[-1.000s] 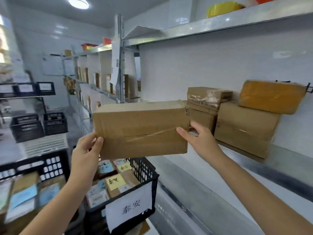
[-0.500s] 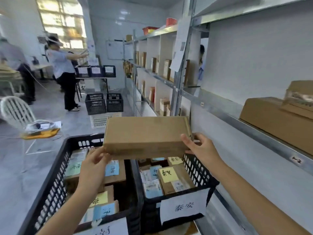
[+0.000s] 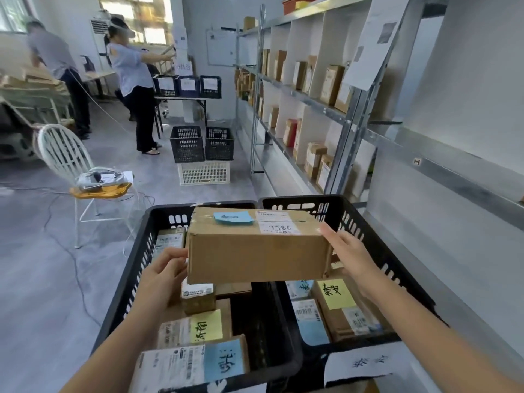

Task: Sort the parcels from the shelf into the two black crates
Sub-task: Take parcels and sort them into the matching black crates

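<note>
**Grey-floored sorting room: parcel over the crates**

Head view: cardboard parcel (image 3: 258, 251) level in mid-air, blue note on top, above the meeting walls of left crate (image 3: 119, 302) and right crate (image 3: 348, 214), both holding labelled boxes. Left hand (image 3: 163, 272) curled round its left end; right hand (image 3: 350, 255) pressed flat against its right end, fingers nearly straight. Metal shelf (image 3: 453, 177) right, white chair (image 3: 62, 154) far left.

Matt cardboard parcel (image 3: 256, 258), black plastic crates (image 3: 133, 268).
</note>
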Motion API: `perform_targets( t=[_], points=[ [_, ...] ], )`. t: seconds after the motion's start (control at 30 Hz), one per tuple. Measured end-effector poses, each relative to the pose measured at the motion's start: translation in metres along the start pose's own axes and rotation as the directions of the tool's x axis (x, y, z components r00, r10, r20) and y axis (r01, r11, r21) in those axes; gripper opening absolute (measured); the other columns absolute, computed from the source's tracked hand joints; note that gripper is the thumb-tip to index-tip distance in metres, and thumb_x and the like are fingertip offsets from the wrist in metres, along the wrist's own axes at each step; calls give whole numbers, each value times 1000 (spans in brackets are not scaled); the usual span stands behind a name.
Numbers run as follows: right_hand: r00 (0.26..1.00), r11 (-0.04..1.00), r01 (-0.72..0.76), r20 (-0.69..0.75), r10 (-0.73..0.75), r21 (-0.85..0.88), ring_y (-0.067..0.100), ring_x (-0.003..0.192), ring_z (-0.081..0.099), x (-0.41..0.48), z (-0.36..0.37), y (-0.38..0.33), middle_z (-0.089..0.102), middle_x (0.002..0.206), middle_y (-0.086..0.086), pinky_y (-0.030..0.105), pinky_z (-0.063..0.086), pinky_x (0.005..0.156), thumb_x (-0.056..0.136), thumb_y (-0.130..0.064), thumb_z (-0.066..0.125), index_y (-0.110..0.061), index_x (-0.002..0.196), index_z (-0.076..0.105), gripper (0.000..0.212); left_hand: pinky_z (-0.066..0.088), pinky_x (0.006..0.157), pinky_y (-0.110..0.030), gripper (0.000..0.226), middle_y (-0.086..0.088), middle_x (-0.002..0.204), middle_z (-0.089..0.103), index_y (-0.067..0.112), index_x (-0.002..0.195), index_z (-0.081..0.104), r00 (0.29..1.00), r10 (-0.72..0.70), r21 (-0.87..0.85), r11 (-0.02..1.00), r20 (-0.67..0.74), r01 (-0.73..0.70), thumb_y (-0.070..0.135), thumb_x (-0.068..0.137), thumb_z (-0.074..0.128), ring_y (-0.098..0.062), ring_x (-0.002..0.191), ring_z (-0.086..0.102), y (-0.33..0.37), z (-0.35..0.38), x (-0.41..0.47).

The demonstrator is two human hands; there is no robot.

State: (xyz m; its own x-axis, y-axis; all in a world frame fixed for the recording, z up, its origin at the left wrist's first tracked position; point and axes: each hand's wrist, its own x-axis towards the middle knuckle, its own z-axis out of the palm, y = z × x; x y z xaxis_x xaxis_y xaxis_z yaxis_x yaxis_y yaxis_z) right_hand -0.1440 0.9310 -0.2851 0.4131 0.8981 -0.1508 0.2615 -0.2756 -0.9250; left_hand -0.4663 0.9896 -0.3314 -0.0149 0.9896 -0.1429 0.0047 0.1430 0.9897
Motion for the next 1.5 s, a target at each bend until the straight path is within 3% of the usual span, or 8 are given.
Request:
perform_targets(
  t=[0.23,0.37,0.47,0.63,0.87,1.17,1.3,1.5],
  points=[
    [998,992,-17,66,9,122,28,97,68,15,22,16,66,107,14,51,59,84,83,-43,72,-5,99,57,44,53,88,-37,19,-11,103,75,-2,102,60,999,-19,-104,994,36,23,11,101,47,-20,94,72,-10,-13,18],
    [992,984,-24,123,3,174,35,97,69,22,29,23,65,108,20,56,56,89,80,-35,77,-8,91,54,37,54,77,-33,23,-11,102,74,9,104,66,999,-41,-119,992,16,42,26,101,51,-20,88,70,-4,-11,18],
    [990,965,-44,139,8,257,27,87,68,29,31,20,62,110,22,48,58,85,82,-20,75,-5,97,53,31,53,85,-34,34,0,106,75,22,109,70,999,-46,-110,993,20,48,47,96,51,-20,99,70,2,-12,20],
    [970,952,-67,244,-8,297,23,89,68,38,34,11,60,120,18,41,59,79,78,-13,78,-5,120,49,52,56,87,-47,69,-5,107,70,18,107,62,998,-48,-23,999,38,49,75,68,68,-23,94,68,8,-16,20],
    [924,916,-218,373,83,336,28,106,69,53,36,10,71,118,11,34,55,80,79,-42,74,-15,132,54,63,56,67,-31,51,-8,103,70,8,110,61,997,-51,-103,993,60,57,43,75,70,-14,78,71,9,-9,23],
    [959,907,-171,276,64,384,28,107,67,83,-30,-3,70,120,13,39,56,86,82,-33,71,-13,129,60,52,54,95,-40,41,-6,109,73,15,111,66,995,8,-44,999,101,-3,49,87,63,-20,103,70,11,49,47],
    [988,914,-115,141,64,389,25,104,70,106,-83,-5,73,115,10,39,53,82,58,-45,88,-14,126,61,80,52,95,-30,24,0,115,71,18,114,66,997,66,12,998,47,-67,32,100,52,-11,108,67,22,73,66],
    [986,934,-150,113,120,325,26,109,66,152,-145,16,74,113,8,41,50,92,80,-38,71,-15,121,66,47,52,96,-31,18,-3,117,69,14,110,69,990,115,44,992,77,-118,14,97,57,-14,108,66,30,132,72]
  ],
)
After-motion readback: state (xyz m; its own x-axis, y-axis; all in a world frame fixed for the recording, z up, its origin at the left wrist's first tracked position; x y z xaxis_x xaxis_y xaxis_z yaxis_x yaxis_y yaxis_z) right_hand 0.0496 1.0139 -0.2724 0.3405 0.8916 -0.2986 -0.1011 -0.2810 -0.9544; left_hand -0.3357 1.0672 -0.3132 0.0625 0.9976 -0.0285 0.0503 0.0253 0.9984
